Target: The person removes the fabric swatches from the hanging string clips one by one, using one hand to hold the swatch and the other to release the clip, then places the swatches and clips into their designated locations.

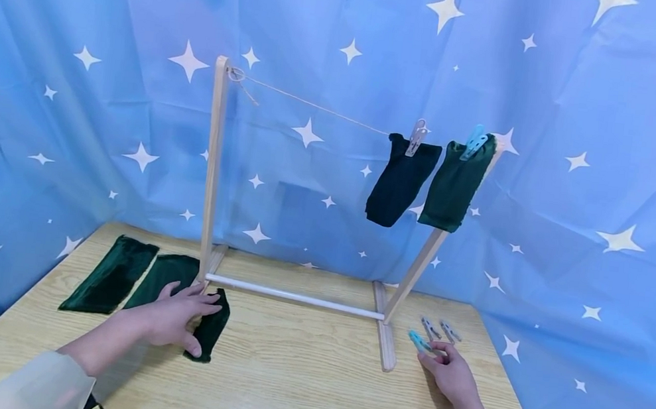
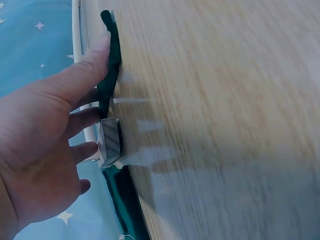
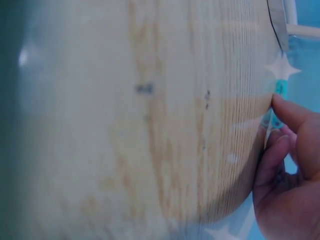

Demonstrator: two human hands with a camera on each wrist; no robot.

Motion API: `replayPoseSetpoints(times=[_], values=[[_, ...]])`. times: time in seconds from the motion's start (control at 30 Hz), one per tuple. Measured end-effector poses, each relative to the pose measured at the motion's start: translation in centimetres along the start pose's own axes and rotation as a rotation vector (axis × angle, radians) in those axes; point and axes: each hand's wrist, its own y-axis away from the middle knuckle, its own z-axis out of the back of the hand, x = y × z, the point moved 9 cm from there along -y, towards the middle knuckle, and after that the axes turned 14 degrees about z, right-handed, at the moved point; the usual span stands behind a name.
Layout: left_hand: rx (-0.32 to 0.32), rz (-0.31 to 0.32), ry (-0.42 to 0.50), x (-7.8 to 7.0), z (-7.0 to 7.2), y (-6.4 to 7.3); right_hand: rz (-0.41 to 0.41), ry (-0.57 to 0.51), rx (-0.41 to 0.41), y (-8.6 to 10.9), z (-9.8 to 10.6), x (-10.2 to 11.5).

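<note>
My left hand (image 1: 181, 316) rests with spread fingers on a small dark green cloth (image 1: 214, 327) on the table, its thumb at the near edge. In the left wrist view, the thumb and fingertips touch this cloth (image 2: 113, 60). On the right, my right hand (image 1: 452, 377) pinches a light blue clothespin (image 1: 419, 341) between thumb and forefinger; the right wrist view shows the same clothespin (image 3: 281, 89) partly hidden by the thumb. Two grey clothespins, one left (image 1: 431, 328) and one right (image 1: 450, 331), lie just beyond it.
A wooden drying rack (image 1: 213, 166) with a string line (image 1: 314, 104) stands behind the hands. A grey clothespin (image 1: 416, 138) holds a blackish green cloth (image 1: 402, 182); a blue clothespin (image 1: 474, 143) holds a green one (image 1: 456, 188). Two more green cloths (image 1: 110, 275) lie at left.
</note>
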Motion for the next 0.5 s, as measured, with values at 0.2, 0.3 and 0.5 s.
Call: replayPoseSetpoints(times=[0.2, 0.3, 0.5], values=[[0.005, 0.002, -0.007, -0.02, -0.08, -0.05, 0.007, -0.007, -0.002, -0.09, 0.09, -0.03], [0.000, 0.002, -0.022, -0.11, 0.00, -0.08, 0.007, -0.008, -0.002, -0.11, 0.13, -0.06], [0.001, 0.009, -0.024, -0.06, 0.11, -0.04, 0.009, 0.007, 0.002, -0.26, 0.07, -0.19]])
